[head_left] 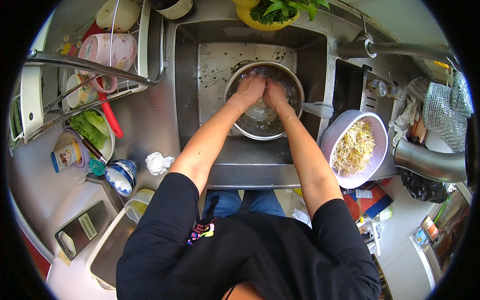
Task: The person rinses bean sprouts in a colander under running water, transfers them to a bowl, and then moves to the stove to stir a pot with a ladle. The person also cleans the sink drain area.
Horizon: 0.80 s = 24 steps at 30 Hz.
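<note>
A round metal pot (260, 138) holding water stands in the steel sink (212, 75), with a grey covered handle (318, 109) pointing right. Both my hands are down inside it, close together near its far side. My left hand (251, 89) and my right hand (274, 93) are wet, and their fingers are mostly hidden by the water and by the hands themselves. Small pale bits show in the water, too unclear to name. Right of the sink, a whitish plastic bowl (328, 137) is heaped with bean sprouts (356, 149).
A dish rack (32, 100) with cups rises at the left. Near it are lettuce leaves (91, 127), a blue-and-white bowl (120, 179) and crumpled white paper (159, 163). A yellow plant pot (260, 22) borders the sink's far edge. Metal pipes (410, 48) stick out at right.
</note>
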Available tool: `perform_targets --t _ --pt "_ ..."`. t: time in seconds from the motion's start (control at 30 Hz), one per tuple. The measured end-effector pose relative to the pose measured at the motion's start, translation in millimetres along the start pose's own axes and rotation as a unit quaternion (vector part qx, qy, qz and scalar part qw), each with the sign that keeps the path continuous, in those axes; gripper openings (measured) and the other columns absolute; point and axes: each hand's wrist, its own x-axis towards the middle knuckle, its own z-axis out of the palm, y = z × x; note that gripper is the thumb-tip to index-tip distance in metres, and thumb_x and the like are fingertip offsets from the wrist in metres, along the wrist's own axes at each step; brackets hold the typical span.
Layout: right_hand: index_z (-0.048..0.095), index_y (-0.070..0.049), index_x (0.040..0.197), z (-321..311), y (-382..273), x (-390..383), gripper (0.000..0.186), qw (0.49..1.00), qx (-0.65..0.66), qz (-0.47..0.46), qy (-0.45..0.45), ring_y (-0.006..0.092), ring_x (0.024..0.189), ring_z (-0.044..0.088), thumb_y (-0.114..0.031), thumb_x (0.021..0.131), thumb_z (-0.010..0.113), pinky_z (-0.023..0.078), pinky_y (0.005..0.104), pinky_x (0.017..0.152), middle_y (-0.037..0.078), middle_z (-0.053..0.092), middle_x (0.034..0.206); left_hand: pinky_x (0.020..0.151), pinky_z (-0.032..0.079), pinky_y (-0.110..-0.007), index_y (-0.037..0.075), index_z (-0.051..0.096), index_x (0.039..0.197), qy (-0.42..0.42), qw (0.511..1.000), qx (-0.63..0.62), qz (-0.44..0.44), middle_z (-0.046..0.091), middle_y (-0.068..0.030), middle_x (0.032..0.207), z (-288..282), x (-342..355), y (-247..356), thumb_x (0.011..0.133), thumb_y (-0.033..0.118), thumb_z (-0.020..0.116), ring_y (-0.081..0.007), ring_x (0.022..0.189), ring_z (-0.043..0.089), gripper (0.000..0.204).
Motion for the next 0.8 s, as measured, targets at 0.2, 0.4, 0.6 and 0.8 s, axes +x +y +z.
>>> perform_targets --t 0.2,0.4,0.6,0.8 --pt "0.057 -0.01 0.132 49 -1 -11 0.041 0.994 0.085 -0.051 -0.048 0.0422 0.109 0.063 -0.023 0.094 0.052 0.051 0.0461 0.091 0.022 0.065 0.123 0.096 0.05 -0.046 -0.002 0.065 0.116 -0.028 0.997 0.022 -0.065 0.064 -0.0238 0.122 6 -35 -10 0.09 0.01 0.045 -0.0399 0.117 0.058 0.034" --pt "0.063 -0.006 0.123 67 -32 -39 0.032 0.834 0.49 0.215 -0.134 0.0297 0.088 0.068 -0.023 0.098 0.051 0.055 0.0443 0.073 0.015 0.071 0.102 0.093 0.051 -0.049 -0.005 0.063 0.119 -0.124 0.979 -0.011 -0.16 0.063 -0.0288 0.121 -23 -68 14 0.089 0.007 0.05 -0.0439 0.116 0.059 0.035" --pt "0.064 -0.003 0.116 75 -51 -47 0.03 0.594 0.751 0.248 -0.149 0.0268 0.092 0.066 -0.027 0.101 0.052 0.056 0.0421 0.083 0.014 0.069 0.107 0.089 0.052 -0.051 -0.007 0.061 0.107 0.004 0.993 -0.017 -0.116 0.06 -0.0292 0.116 -47 -120 54 0.088 0.003 0.05 -0.0439 0.107 0.061 0.024" --pt "0.065 -0.005 0.109 22 -72 -69 0.027 0.597 0.76 0.229 -0.116 0.0214 0.082 0.065 -0.026 0.102 0.05 0.054 0.0354 0.071 0.01 0.069 0.096 0.085 0.052 -0.044 0.001 0.063 0.11 0.262 0.954 -0.147 -0.017 0.062 -0.015 0.11 -48 -123 60 0.09 0.006 0.057 -0.034 0.097 0.063 0.022"
